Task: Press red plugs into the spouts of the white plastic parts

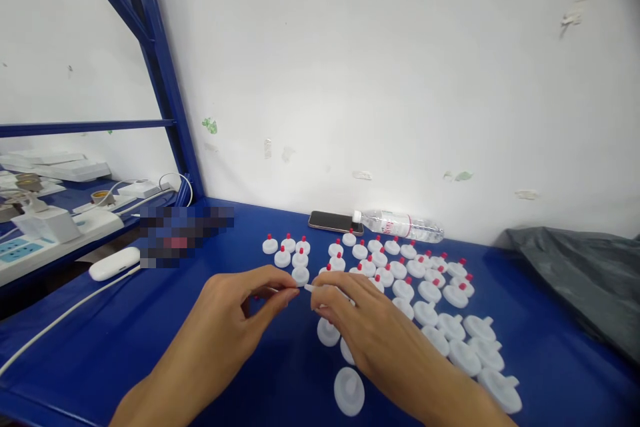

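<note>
My left hand (pixel 250 307) is closed in a pinch, thumb against forefinger. Whatever lies between its fingertips is too small to make out. Close by on the right, the curled fingers of my right hand (pixel 367 317) grip a white spouted cap, whose narrow spout (pixel 309 287) points at the left fingertips; its disc is mostly hidden. Several white caps with red tips (pixel 398 269) stand on the blue table beyond my hands. Plain white caps without red tips (pixel 349 391) lie below and right of my right hand. A bit of red shows behind my left hand.
Against the white wall lie a phone (pixel 336 221) and a clear plastic bottle (pixel 400 225). Dark grey sheeting (pixel 575 280) covers the right side. At left are a blue frame post (pixel 167 73), a white device with a cable (pixel 115 263) and a power strip (pixel 30 250).
</note>
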`<state>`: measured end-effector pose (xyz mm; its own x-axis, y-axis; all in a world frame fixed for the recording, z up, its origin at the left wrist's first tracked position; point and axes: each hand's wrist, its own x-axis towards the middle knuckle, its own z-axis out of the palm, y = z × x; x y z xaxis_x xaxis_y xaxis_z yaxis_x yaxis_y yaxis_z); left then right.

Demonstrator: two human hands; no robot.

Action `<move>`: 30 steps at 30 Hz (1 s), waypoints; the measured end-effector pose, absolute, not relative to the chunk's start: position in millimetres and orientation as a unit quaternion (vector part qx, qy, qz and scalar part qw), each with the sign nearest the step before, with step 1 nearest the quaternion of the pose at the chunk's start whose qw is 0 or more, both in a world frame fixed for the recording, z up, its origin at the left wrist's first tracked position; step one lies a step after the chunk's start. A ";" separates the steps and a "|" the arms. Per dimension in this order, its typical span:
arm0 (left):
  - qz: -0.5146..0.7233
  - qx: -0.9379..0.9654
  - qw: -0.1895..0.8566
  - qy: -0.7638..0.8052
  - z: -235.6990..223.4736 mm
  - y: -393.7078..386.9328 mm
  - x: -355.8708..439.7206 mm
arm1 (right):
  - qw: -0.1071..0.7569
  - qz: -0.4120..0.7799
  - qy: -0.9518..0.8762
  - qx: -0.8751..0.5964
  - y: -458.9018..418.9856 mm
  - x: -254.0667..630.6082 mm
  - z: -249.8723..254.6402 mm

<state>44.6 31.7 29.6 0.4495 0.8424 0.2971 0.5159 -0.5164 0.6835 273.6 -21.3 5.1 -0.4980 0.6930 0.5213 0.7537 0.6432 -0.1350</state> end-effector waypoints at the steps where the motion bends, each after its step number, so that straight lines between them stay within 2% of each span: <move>1: 0.324 0.806 0.277 0.410 29.8 28.6 47.9 | 0.279 -0.048 -0.863 -0.419 -21.4 273.6 4.4; 18: 0.346 0.772 0.341 0.410 25.4 26.3 51.9 | 0.293 -0.103 -0.868 -0.387 -22.2 272.9 6.6; 25: 0.312 0.778 0.358 0.412 25.9 28.1 52.9 | 0.380 -0.087 -0.854 -0.344 -23.5 274.7 10.0; 30: 0.278 0.865 0.238 0.344 26.9 19.9 50.0 | 0.399 -0.060 -0.853 -0.331 -25.9 274.0 11.2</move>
